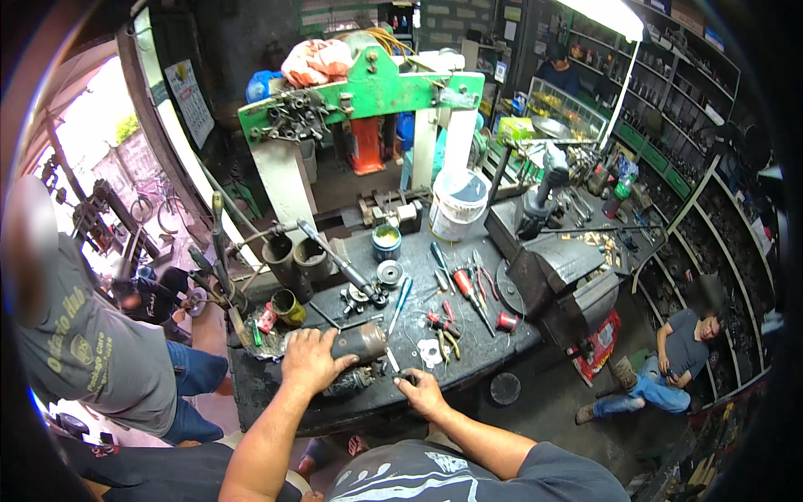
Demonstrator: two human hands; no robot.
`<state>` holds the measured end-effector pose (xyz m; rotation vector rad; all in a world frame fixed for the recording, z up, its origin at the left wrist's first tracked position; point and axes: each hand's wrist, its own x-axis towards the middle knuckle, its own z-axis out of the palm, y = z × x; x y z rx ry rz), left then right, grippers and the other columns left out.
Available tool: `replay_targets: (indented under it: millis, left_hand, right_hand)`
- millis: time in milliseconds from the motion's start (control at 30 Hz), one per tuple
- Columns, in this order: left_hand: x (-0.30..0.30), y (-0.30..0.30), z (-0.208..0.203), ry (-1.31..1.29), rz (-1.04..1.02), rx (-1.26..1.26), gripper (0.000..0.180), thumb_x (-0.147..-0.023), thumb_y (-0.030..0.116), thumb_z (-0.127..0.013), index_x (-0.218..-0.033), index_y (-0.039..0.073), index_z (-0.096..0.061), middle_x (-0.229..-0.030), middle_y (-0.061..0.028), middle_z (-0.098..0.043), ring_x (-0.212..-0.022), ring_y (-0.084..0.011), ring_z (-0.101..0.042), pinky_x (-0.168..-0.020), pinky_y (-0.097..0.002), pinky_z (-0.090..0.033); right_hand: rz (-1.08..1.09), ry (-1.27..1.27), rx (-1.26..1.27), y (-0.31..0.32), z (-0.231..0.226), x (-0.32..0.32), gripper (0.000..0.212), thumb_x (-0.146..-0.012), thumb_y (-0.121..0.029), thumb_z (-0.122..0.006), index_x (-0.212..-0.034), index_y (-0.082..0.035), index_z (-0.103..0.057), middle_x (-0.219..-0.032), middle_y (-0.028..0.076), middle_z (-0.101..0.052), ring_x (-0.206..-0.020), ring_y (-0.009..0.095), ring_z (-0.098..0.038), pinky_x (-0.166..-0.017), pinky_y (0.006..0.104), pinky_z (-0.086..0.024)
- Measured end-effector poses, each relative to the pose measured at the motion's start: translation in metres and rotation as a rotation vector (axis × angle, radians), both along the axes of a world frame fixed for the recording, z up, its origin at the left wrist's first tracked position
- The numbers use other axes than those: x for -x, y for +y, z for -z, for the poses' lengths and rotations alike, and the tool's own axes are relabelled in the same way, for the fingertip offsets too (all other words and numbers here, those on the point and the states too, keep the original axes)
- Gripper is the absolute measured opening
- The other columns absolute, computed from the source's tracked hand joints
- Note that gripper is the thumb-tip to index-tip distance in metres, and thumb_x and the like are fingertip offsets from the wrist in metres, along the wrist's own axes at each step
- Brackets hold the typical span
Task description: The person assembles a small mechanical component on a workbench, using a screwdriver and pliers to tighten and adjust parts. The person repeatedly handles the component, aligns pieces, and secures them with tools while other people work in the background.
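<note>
My left hand (pixel 311 361) lies over the near end of a worn, dark cylindrical starter motor (pixel 363 342) on the workbench, its fingers curled around the casing. Just right of the motor, my right hand (pixel 427 395) is closed, with thumb and fingertips pinched at a small dark piece (pixel 408 378) too small to name. A thin pale strip (pixel 392 361) lies between this hand and the motor's end. Beyond the motor are a blue screwdriver (pixel 401 299), a round metal part (pixel 390 273) and a dark gear assembly (pixel 361 298).
A big bench vise (pixel 556 289) stands at the right, with a red-handled screwdriver (pixel 474 299) and pliers (pixel 483 276) beside it. Behind are a white bucket (pixel 460 205) and a green press frame (pixel 368 96). One person (pixel 117 335) stands at left; another (pixel 682 360) sits at right.
</note>
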<state>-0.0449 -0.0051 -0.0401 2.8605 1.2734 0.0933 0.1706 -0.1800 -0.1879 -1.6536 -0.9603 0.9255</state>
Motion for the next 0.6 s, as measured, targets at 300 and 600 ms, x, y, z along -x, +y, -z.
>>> replay_targets:
  millis: [300,600]
  left_hand:
    - [0.005,0.001,0.006,-0.064,-0.001,0.038,0.081,-0.096,0.074,-0.073,-0.148,0.011,-0.072,-0.13,-0.0165,-0.074,-0.131,-0.0352,-0.064,-0.118,-0.0497,-0.044]
    - [0.008,0.0,0.018,-0.121,0.013,-0.044,0.079,-0.095,0.074,-0.073,-0.143,0.012,-0.074,-0.122,-0.0144,-0.074,-0.125,-0.0333,-0.066,-0.115,-0.0495,-0.047]
  right_hand:
    - [0.009,0.193,0.091,0.003,-0.032,0.024,0.02,-0.103,-0.015,-0.079,-0.112,0.002,-0.079,-0.086,-0.003,-0.069,-0.08,0.007,-0.058,-0.072,0.0302,-0.051]
    - [0.039,0.055,0.047,-0.009,-0.022,0.018,0.019,-0.104,-0.014,-0.073,-0.111,0.002,-0.08,-0.081,0.0,-0.069,-0.076,0.009,-0.058,-0.069,0.0314,-0.05]
